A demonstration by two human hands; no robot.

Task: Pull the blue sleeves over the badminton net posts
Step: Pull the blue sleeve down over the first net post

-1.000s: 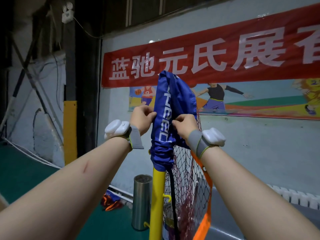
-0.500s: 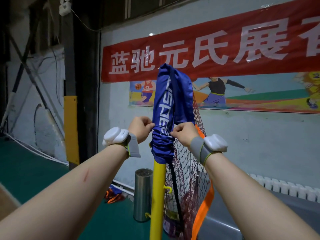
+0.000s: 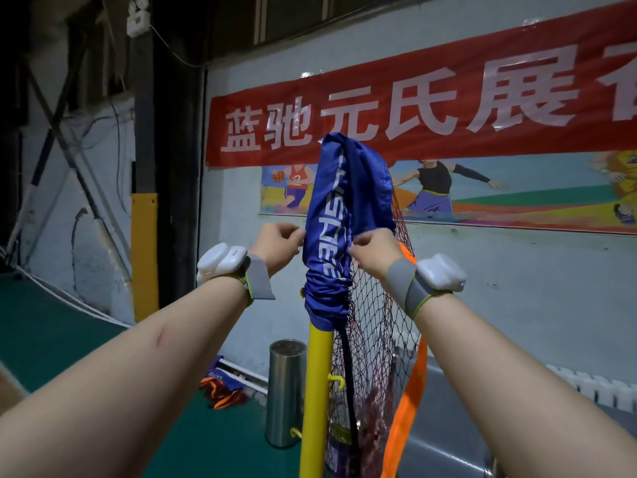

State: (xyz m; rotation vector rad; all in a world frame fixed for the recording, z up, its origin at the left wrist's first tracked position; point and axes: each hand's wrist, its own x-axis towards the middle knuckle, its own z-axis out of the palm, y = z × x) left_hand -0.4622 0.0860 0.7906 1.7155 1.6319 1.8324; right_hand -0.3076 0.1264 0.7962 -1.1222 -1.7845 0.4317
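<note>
Blue fabric of the sleeve [image 3: 339, 229] covers the top of the yellow post [image 3: 317, 391], which stands upright in the middle of the scene. The sleeve's lower part is bunched into tight folds just above the bare yellow tube, and white lettering runs down its length. The left hand [image 3: 275, 246] pinches the sleeve's left edge with curled fingers. The right hand [image 3: 374, 250] pinches the right edge at about the same height. Both grips sit just above the bunched folds. Each wrist carries a white device on a grey band.

A dark net [image 3: 375, 322] hangs to the right of the post, touching the sleeve, with an orange strap [image 3: 410, 391] dangling beside it. A metal cylinder [image 3: 286, 391] stands on the green floor [image 3: 51, 339] left of the post, near the far wall. A red banner [image 3: 413, 108] with white characters hangs on that wall.
</note>
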